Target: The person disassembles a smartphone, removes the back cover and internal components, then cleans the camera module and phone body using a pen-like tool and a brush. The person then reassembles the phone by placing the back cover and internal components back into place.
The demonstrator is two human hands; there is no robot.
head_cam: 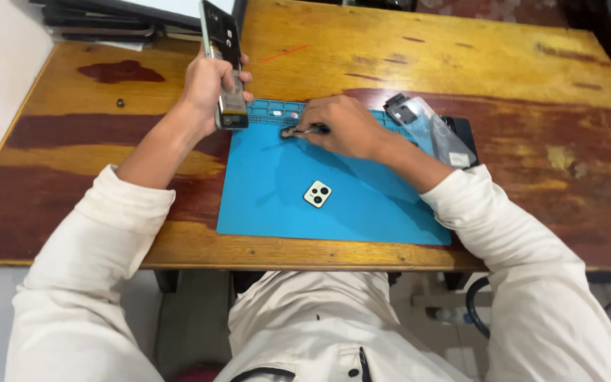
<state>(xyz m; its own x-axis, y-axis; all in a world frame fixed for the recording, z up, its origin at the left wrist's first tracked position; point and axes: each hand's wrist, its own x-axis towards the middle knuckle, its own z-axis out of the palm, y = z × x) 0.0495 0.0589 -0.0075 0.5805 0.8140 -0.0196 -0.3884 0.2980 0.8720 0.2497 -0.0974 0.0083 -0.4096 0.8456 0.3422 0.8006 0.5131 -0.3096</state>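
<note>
Along the far edge of the blue mat [284, 198] runs a row of shallow moulded compartments [277, 108]; small reddish bits lie in one, too small to identify. The left hand [210, 85] has its fingers wrapped around an opened phone [224, 64], raised upright above the mat's far left corner. The right hand [341, 127] rests on the mat beside the compartments, fingers pinching a thin tool [304, 131] whose tip touches the mat. A small pale square camera cover [317, 194] lies alone mid-mat. Near the mat's far right corner lies a clear plastic package [433, 127] over something dark. The wooden surface [532, 141] carries everything
</note>
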